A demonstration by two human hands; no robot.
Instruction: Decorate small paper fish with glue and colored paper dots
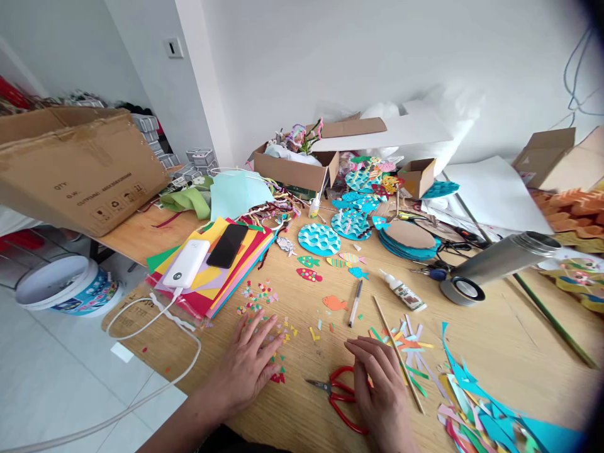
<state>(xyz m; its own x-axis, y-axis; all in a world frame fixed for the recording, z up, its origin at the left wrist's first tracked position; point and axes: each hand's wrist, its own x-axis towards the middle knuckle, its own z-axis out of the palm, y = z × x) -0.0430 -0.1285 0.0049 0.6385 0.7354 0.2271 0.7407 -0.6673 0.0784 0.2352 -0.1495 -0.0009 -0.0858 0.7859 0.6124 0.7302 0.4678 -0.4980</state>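
My left hand [252, 362] rests on the wooden table with its fingers spread over small coloured paper bits [287, 328]. My right hand [381, 387] lies loosely bent, holding nothing that I can see, and partly covers the red handles of a pair of scissors [342, 397]. The scissors' blades point left, between the two hands. Just beyond are an orange paper fish [335, 303], a pen [355, 303] and a white glue bottle [403, 292]. A thin wooden stick [399, 355] and paper strips [410, 336] lie right of my right hand.
Coloured paper sheets [221, 299] carry a phone [228, 246] and a white power bank [186, 264] with a cable. Blue wavy discs [319, 240] and paper fish sit farther back. A metal flask [507, 258] lies tilted right, beyond paper scraps [500, 425]. A bucket [68, 286] stands left.
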